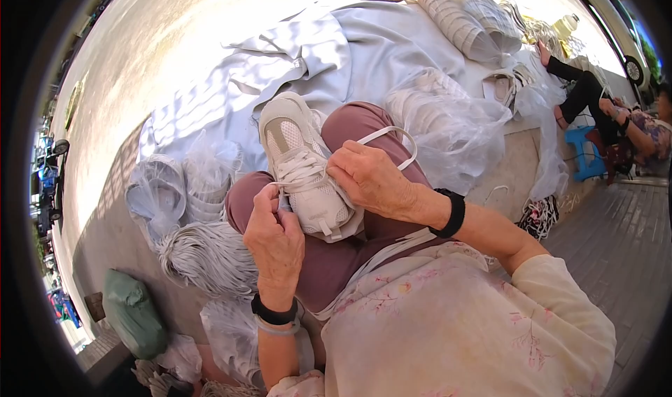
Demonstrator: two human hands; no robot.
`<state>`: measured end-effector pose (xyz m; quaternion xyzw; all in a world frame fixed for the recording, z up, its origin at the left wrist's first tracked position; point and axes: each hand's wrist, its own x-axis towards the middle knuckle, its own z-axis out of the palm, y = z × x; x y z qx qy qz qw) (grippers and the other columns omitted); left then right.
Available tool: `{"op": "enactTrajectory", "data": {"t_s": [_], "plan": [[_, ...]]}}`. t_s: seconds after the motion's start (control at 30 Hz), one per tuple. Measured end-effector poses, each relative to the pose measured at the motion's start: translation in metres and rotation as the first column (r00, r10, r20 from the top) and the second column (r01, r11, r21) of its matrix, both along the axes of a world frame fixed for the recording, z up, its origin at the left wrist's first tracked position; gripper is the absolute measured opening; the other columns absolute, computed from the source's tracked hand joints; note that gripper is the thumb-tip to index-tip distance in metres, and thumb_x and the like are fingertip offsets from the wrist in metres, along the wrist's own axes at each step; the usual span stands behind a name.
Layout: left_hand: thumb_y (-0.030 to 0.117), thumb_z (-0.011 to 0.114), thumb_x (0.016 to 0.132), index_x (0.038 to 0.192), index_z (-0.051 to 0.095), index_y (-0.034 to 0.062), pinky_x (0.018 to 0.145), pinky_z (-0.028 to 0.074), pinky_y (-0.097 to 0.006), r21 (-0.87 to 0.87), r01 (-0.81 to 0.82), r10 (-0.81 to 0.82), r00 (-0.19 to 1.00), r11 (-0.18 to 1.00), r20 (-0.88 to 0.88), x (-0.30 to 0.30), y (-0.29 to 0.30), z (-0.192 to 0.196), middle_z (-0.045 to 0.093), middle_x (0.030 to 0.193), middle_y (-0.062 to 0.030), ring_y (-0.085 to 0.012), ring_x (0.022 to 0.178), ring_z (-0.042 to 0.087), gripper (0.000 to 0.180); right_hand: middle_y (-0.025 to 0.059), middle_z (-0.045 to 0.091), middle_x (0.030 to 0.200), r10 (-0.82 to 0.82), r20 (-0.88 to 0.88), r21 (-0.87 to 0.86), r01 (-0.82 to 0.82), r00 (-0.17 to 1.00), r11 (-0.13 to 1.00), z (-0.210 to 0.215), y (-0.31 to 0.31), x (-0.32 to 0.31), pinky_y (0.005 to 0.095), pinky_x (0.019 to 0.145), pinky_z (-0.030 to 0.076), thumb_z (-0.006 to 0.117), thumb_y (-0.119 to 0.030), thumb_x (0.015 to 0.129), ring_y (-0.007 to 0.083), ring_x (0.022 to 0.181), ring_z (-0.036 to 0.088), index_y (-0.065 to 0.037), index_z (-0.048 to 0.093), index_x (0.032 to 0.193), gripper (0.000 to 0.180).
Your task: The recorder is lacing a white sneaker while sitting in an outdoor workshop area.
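Pale sheet (399, 40) on sunlit ground. Shoe (308, 195) at far edge of lap (325, 278); left hand (274, 246) and right hand (374, 180) pinch lace (414, 149). Probably light, soft mesh; steady by heel (325, 224).

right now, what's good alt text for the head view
A seated person holds the white laces of an off-white sneaker with left hand and right hand, the shoe between their knees, toe pointing away. A bundle of pale cords lies at the left near clear plastic bags; a pale sheet spreads beyond.
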<state>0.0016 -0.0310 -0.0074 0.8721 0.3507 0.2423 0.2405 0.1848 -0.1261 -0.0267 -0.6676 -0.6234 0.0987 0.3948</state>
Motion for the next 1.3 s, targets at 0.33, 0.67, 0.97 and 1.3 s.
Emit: {"op": "enactTrajectory", "data": {"t_s": [0.33, 0.67, 0.97, 1.3], "plan": [[-0.001, 0.057, 0.085, 0.106, 0.059, 0.0060, 0.069, 0.050, -0.044, 0.200, 0.170, -0.118, 0.961, 0.965, -0.249, 0.002, 0.002, 0.010, 0.065, 0.093, -0.0133, -0.0325, 0.082, 0.063, 0.022, 0.0135, 0.054, 0.092, 0.015, 0.225, -0.233, 0.038, 0.974, 0.972, 0.025, -0.012, -0.013, 0.0369, 0.072, 0.053, 0.062, -0.011, 0.080, 0.0302, 0.085, 0.059, 0.003, 0.058, 0.094, 0.019], [-0.001, 0.058, 0.084, 0.097, 0.057, 0.0043, 0.067, 0.049, -0.040, 0.320, 0.193, -0.154, 0.978, 0.928, -0.143, 0.007, 0.008, -0.001, 0.056, 0.093, -0.0121, -0.0321, 0.082, 0.061, 0.014, 0.0116, 0.052, 0.086, 0.105, 0.095, 0.012, -0.107, 0.990, 0.994, 0.010, -0.013, 0.000, 0.0333, 0.065, 0.054, 0.058, -0.003, 0.079, 0.0288, 0.083, 0.060, -0.001, 0.052, 0.106, 0.027], [-0.001, 0.061, 0.082, 0.095, 0.055, 0.0028, 0.069, 0.048, -0.040, 0.314, 0.190, -0.190, 0.981, 0.930, -0.031, 0.006, 0.007, 0.001, 0.056, 0.095, -0.0142, -0.0333, 0.084, 0.059, 0.015, 0.0108, 0.055, 0.086, 0.144, 0.274, -0.230, -0.080, 0.951, 0.970, 0.021, -0.014, -0.006, 0.0365, 0.056, 0.054, 0.061, -0.007, 0.079, 0.0282, 0.073, 0.065, -0.004, 0.052, 0.104, 0.026], [-0.006, 0.060, 0.087, 0.105, 0.051, 0.0016, 0.070, 0.052, -0.034, -0.380, 0.241, -0.120, 0.941, 0.893, 0.316, -0.018, -0.028, 0.002, 0.060, 0.102, -0.0158, -0.0276, 0.084, 0.064, 0.022, 0.0084, 0.051, 0.084, 0.182, 0.581, -0.208, -0.071, 0.793, 0.976, 0.039, 0.012, -0.008, 0.0358, 0.069, 0.044, 0.062, -0.013, 0.072, 0.0249, 0.080, 0.056, -0.006, 0.057, 0.082, 0.013]]}}
